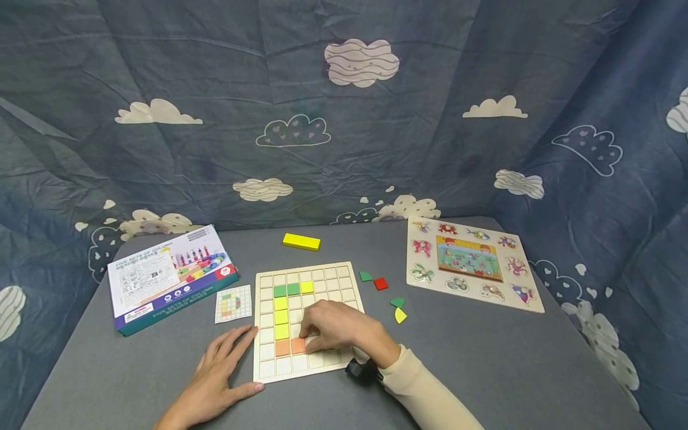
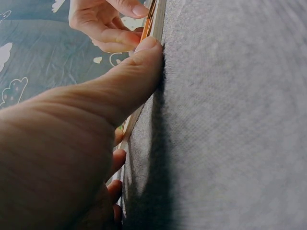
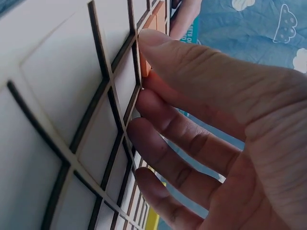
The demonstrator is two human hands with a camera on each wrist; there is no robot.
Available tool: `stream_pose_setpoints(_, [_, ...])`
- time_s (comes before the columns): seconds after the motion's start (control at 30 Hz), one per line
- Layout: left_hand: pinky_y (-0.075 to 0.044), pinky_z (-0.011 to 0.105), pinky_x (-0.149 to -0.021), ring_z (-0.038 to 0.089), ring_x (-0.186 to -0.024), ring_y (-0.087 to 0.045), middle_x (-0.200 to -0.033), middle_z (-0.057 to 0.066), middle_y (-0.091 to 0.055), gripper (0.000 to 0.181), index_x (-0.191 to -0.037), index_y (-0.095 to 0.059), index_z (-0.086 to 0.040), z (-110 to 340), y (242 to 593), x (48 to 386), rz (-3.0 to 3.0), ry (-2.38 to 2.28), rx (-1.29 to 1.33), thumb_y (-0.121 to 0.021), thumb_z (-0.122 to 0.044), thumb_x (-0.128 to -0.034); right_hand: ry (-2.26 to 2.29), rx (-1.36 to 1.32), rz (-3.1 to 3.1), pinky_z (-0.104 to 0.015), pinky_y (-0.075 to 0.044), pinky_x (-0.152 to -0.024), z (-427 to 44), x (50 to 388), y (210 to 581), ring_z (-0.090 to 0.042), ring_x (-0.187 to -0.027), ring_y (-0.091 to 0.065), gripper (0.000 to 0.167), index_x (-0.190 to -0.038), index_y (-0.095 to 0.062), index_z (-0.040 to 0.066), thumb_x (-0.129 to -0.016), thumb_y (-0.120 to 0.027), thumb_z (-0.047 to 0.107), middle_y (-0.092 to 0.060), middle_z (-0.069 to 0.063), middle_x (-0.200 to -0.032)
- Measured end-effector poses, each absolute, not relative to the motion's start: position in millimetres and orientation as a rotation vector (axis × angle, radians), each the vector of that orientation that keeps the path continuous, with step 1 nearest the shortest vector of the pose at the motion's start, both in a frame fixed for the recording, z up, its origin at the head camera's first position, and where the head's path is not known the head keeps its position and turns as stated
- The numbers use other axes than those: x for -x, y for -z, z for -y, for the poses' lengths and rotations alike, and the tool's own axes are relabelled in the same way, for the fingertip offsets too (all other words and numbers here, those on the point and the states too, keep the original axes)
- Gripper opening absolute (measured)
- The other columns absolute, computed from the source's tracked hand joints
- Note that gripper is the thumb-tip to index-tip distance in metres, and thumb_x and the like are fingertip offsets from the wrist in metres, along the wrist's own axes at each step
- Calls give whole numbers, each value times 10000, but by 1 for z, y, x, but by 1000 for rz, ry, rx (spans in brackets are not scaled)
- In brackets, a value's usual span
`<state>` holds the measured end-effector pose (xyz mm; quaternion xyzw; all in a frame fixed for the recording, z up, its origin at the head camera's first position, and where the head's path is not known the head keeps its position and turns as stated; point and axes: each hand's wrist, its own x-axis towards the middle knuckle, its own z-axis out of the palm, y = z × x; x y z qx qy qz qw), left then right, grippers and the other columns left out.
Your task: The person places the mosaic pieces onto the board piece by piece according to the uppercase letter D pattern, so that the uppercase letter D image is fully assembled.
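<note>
A wooden grid board (image 1: pixel 302 371) lies in front of the person. My right hand (image 1: pixel 341 325) is over its lower middle, thumb and index finger pinching an orange square (image 1: pixel 298 345) at its cell; the right wrist view shows this orange square (image 3: pixel 145 62) between thumb and index fingertips. Left of it lies another orange square (image 1: pixel 282 348). Above are several yellow squares (image 1: pixel 281 317) in a column, then two green squares (image 1: pixel 286 290) and one yellow square (image 1: pixel 306 287) in a row. My left hand (image 1: pixel 217 373) lies spread, its fingertips and thumb at the board's left edge.
A small pattern card (image 1: pixel 233 304) and a box (image 1: pixel 172 278) lie left of the board. Behind it is a yellow block (image 1: pixel 301 241). Green pieces (image 1: pixel 397 302), a red square (image 1: pixel 380 283) and a yellow piece (image 1: pixel 400 315) lie right, before a picture puzzle (image 1: pixel 473 263).
</note>
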<state>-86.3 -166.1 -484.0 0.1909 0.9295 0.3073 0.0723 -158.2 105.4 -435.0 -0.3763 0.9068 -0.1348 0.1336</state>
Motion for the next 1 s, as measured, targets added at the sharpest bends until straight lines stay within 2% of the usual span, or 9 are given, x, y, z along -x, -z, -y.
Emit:
stream_pose_setpoints(0.3, [-280,701,-1016,381,-1404,-269,-1592,57,-340,942,-1570,-360,-223,166,485,86,-2797,-931,-580,-766,-576,-797,399,1179,-2641,-125,-424,-687,-105,159,435,14,-761,-551,161,-986,-794,206,-830,-826,228,-686,129,-892])
stream_pose_setpoints(1.0, [-275,697,-1023,383,-1410,-264,-1597,54,-336,942,-1571,-359,-231,166,484,86,-2794,-931,-576,-764,-580,-795,365,1170,-2665,-139,-394,-651,-101,156,438,4,-732,-502,138,-925,-741,214,-829,-830,256,-623,123,-840])
